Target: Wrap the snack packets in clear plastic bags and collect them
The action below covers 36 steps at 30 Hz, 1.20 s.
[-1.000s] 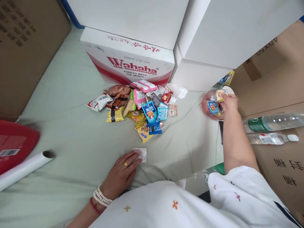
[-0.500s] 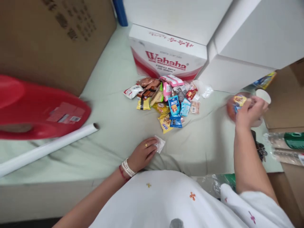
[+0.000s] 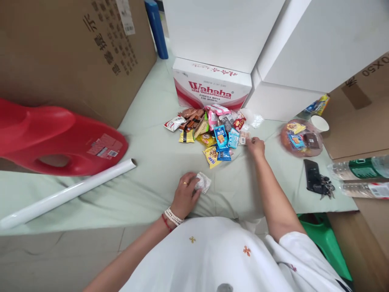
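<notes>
My left hand (image 3: pixel 185 195) rests on the table with its fingers closed on a small white packet (image 3: pixel 203 182). At the right end of a pile of wrapped snacks (image 3: pixel 209 129), my right hand (image 3: pixel 257 147) pinches the edge of a small beige snack packet (image 3: pixel 244 138). Light blue packets (image 3: pixel 233 138) lie just left of it. A yellow cookie packet (image 3: pixel 212 157) and a dark blue packet (image 3: pixel 224 154) form the pile's near side. Farther right, a round reddish plastic container (image 3: pixel 285 140) holds several wrapped snacks, including a brown one (image 3: pixel 312 140).
Behind the pile stands a Wahaha carton (image 3: pixel 211 91) beside large white boxes. A red jug (image 3: pixel 75 142) and a white roll (image 3: pixel 69 194) lie at left. At right are a paper cup (image 3: pixel 320 123), a phone (image 3: pixel 311 174), keys (image 3: pixel 327 187) and plastic bottles (image 3: pixel 364 168).
My right hand has moved left from the round container to the snack pile's right edge. The container now shows a brown packet inside. My left hand stays on the white packet.
</notes>
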{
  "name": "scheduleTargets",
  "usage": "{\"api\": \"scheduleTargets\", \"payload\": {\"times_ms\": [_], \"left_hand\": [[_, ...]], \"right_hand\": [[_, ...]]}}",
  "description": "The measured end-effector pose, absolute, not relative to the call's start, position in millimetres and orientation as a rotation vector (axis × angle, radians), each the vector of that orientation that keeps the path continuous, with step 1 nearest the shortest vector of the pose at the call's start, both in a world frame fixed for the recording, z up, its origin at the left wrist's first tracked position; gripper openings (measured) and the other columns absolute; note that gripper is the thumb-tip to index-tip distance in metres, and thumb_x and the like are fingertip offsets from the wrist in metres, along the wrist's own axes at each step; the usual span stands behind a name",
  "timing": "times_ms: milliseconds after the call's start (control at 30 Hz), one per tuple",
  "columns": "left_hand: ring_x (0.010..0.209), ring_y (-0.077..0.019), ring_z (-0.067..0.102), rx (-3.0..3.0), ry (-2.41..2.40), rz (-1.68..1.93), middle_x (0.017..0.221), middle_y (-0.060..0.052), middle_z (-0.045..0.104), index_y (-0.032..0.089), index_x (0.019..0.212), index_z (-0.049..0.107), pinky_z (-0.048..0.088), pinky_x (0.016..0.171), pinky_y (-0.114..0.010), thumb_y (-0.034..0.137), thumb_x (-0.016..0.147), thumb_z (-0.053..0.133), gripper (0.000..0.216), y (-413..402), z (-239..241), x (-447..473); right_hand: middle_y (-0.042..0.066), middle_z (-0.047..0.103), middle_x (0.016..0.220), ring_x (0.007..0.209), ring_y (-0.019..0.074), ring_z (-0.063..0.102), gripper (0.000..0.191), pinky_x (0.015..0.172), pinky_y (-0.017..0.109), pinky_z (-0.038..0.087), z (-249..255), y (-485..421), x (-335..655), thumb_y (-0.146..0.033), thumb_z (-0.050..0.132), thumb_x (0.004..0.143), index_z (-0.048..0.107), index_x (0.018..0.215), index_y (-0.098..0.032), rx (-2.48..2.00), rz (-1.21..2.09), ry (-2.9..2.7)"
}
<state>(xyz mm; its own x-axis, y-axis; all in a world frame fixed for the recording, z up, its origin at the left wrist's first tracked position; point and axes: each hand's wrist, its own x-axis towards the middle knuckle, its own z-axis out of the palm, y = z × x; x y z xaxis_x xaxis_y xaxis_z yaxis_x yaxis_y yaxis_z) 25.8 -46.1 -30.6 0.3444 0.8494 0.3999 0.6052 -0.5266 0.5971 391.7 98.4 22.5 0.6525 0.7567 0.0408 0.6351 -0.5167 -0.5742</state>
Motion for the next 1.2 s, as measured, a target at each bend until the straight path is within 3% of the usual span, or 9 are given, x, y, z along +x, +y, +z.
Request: {"api": "scheduleTargets", "payload": {"times_ms": [100,167,233,367,500,667,767,867,1200], "left_hand": [[0.111,-0.0273,0.059,2.231,1.311,0.990,0.114,-0.012,0.064,0.019,0.103,0.069,0.056,0.095,-0.046,0.019,0.094,0.060,0.013,-47.5,-31.0,23.1],[0.104,-0.0242,0.060,2.192,1.277,0.980,0.107,-0.010,0.066,0.020,0.096,0.070,0.056,0.090,-0.042,0.015,0.095,0.056,0.015,-45.7,-29.8,21.9],[0.101,-0.0230,0.060,2.149,1.255,0.973,0.104,-0.009,0.067,0.020,0.092,0.070,0.055,0.089,-0.040,0.014,0.095,0.055,0.017,-42.5,-27.3,22.4],[0.104,-0.0233,0.060,2.029,1.207,0.987,0.105,-0.010,0.066,0.020,0.092,0.071,0.052,0.093,-0.040,0.018,0.096,0.056,0.016,-35.7,-17.1,29.8],[0.107,-0.0237,0.059,1.782,1.203,0.960,0.108,-0.009,0.062,0.021,0.091,0.073,0.049,0.098,-0.041,0.028,0.094,0.062,0.013,-32.4,-4.4,38.3],[0.089,-0.0191,0.058,1.246,1.076,0.939,0.093,-0.005,0.059,0.019,0.085,0.068,0.049,0.081,-0.032,0.041,0.088,0.069,0.022,-34.2,0.3,44.7],[0.081,-0.0170,0.055,1.081,1.014,0.929,0.085,-0.002,0.057,0.019,0.086,0.065,0.048,0.078,-0.030,0.046,0.087,0.070,0.028,-37.7,0.4,47.7],[0.093,-0.0198,0.058,1.178,0.955,0.924,0.096,-0.006,0.058,0.018,0.084,0.066,0.050,0.083,-0.033,0.048,0.088,0.070,0.031,-42.0,3.1,48.0],[0.126,-0.0254,0.051,1.749,0.935,1.012,0.118,-0.010,0.053,0.022,0.093,0.070,0.046,0.110,-0.046,0.038,0.100,0.056,0.022,-54.5,-0.7,29.9]], "right_hand": [[0.019,0.067,0.117,0.102,0.0260,0.060,0.046,0.095,0.039,0.045,30.7,72.1,370.9,-0.046,0.056,0.093,0.068,0.120,-0.011,-2.132,0.189,-1.145],[0.012,0.069,0.107,0.091,0.0223,0.060,0.041,0.087,0.035,0.048,32.7,36.2,346.5,-0.049,0.050,0.096,0.069,0.111,-0.015,-1.914,0.246,-1.219],[0.007,0.071,0.091,0.081,0.0202,0.060,0.039,0.077,0.032,0.048,30.2,-3.7,316.2,-0.053,0.054,0.095,0.072,0.100,-0.018,-1.771,0.567,-1.352],[0.005,0.074,0.095,0.074,0.0180,0.061,0.035,0.071,0.030,0.048,17.3,-55.7,256.3,-0.049,0.070,0.087,0.074,0.108,-0.021,-1.614,1.157,-1.467],[-0.001,0.064,0.069,0.058,0.0126,0.048,0.034,0.058,0.026,0.040,13.4,-60.3,237.2,-0.051,0.078,0.079,0.074,0.091,-0.020,-1.534,1.390,-1.158],[-0.004,0.054,0.061,0.051,0.0073,0.036,0.043,0.047,0.022,0.025,25.5,-63.4,251.2,-0.053,0.090,0.067,0.070,0.080,-0.018,-1.330,1.762,-0.730],[-0.002,0.057,0.066,0.053,0.0082,0.040,0.049,0.045,0.021,0.025,28.0,-70.5,253.2,-0.061,0.089,0.067,0.069,0.080,-0.018,-1.300,1.766,-0.544],[0.001,0.063,0.075,0.059,0.0104,0.047,0.057,0.044,0.021,0.031,26.4,-76.5,249.0,-0.071,0.082,0.070,0.074,0.093,-0.019,-1.295,1.734,-0.463],[-0.004,0.052,0.066,0.053,0.0063,0.036,0.039,0.045,0.020,0.027,19.6,-90.8,233.1,-0.044,0.094,0.065,0.069,0.082,-0.019,-1.252,1.556,-0.377]]}}
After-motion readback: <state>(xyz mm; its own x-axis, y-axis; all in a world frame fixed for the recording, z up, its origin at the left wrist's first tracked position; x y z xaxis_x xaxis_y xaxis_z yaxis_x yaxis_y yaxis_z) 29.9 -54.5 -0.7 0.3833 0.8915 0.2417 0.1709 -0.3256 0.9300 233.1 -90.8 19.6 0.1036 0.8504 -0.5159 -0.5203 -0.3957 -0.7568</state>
